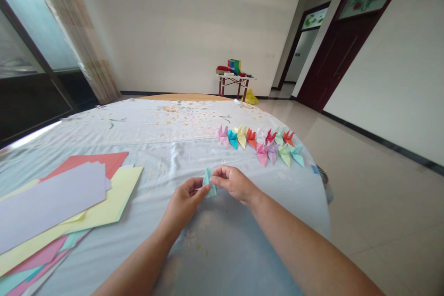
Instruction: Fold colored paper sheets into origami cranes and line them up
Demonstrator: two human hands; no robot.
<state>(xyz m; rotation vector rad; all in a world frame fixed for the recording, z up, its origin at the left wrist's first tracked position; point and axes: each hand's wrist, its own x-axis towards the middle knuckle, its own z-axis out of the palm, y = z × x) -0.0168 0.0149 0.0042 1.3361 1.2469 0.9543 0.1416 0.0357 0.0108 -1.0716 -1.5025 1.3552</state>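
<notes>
A small mint-green piece of folded paper [208, 182] is held upright over the table, its pointed tip facing up. My left hand [186, 200] pinches it from the left, thumb in front and fingers behind. From the right, my right hand [233, 182] grips its edge between thumb and curled fingers. Beyond the hands, to the right, several folded paper cranes [262, 153] in pink, blue, yellow, red, white, purple and green stand in two rows.
A large round table [152, 148] with a light floral cloth lies under my hands. Loose coloured paper sheets [52, 203] are piled at the left. Against the far wall stands a small table [236, 77] bearing several items, with a yellow bag [250, 97] beside it.
</notes>
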